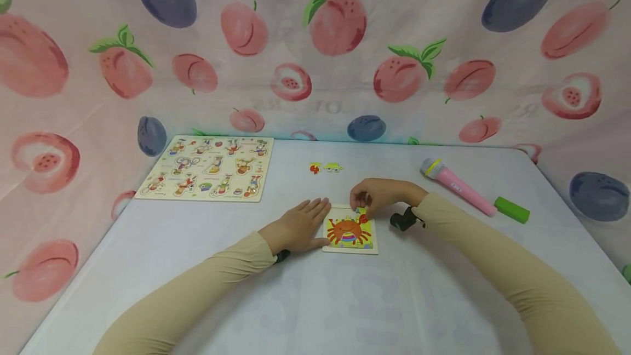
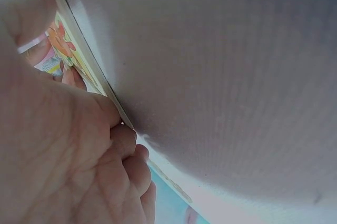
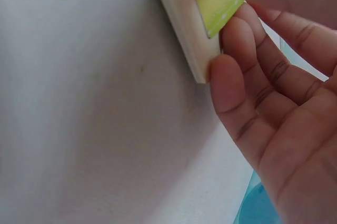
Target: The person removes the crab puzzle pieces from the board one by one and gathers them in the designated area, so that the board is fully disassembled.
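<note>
A small square crab puzzle [image 1: 346, 232] in a pale wooden frame lies on the white table. My left hand [image 1: 298, 228] rests along its left side, fingers extended, with the thumb at the lower left edge. In the left wrist view, the fingers of that hand touch the wooden frame [image 2: 87, 61]. My right hand [image 1: 382, 196] is over the puzzle's upper right corner, its fingers bent. It pinches a yellow-green puzzle piece [image 3: 217, 4] with a red claw there; fingertips sit right at the frame's corner in the right wrist view.
Two loose puzzle pieces, one with red [image 1: 315, 169] and one yellow-green [image 1: 333, 168], lie beyond the puzzle. A large wooden picture board [image 1: 209, 171] is at the back left. On the right are a pink toy microphone [image 1: 458, 185] and a green block [image 1: 512, 210].
</note>
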`<state>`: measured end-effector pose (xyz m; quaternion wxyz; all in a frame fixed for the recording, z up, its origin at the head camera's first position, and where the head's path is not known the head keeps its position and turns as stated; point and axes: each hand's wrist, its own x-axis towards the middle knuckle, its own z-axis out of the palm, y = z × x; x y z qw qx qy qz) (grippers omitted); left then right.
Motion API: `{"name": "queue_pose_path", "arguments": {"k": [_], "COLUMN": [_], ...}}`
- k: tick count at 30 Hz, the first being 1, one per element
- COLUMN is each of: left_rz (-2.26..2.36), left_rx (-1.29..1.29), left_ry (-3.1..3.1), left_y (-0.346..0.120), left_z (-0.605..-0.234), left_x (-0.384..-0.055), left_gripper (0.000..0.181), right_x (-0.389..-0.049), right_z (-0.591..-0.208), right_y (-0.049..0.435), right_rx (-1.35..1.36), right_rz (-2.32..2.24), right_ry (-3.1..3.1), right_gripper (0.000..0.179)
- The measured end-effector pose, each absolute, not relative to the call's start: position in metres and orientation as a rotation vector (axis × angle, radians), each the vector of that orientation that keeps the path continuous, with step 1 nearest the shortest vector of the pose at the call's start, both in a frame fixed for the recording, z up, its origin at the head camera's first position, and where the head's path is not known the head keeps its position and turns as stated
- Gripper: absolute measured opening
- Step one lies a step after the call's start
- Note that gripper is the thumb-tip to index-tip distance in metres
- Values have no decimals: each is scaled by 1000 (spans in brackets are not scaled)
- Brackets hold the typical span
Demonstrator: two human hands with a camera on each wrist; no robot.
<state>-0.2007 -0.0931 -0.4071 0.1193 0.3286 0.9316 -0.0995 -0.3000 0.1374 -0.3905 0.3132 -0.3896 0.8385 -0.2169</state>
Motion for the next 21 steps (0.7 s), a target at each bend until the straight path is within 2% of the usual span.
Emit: {"name": "queue_pose_path", "arguments": {"k": [21], "left_rz": [-268], "left_rx": [959], "left_ry": [2720], "left_y": [-93], "left_z": [-405], "left_x": [-201], "left_gripper": [83], "right_x": [-296], "right_z": [-396], "right_y": [140], "right_rx": [-1014], "right_rz": [-658], "right_ry": [2227], "right_gripper": [25]}}
